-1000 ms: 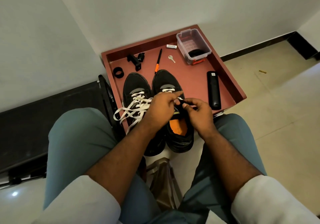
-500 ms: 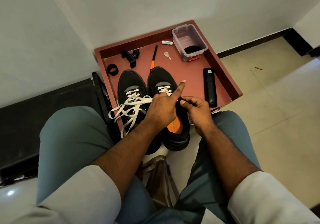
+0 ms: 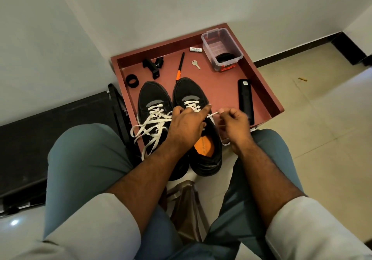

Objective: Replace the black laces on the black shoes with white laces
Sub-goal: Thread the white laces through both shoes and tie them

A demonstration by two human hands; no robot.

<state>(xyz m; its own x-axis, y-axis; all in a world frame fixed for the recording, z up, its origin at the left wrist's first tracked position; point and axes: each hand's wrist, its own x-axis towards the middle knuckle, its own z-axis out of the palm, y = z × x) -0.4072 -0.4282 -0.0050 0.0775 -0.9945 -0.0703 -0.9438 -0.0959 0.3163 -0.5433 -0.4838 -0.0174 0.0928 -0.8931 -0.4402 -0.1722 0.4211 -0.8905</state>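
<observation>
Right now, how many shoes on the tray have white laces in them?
2. The left shoe is laced, its ends hanging loose. The right shoe has white lace near the toe; the hands hide the rest, and the right hand pinches the lace end.

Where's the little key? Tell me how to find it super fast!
Look at the red-brown tray by the wall. At its far end sits a clear plastic box, and just left of that box, lying flat on the tray floor, is the key. It is the only small silver thing; the orange-and-black pen on its left is long and thin.
</observation>
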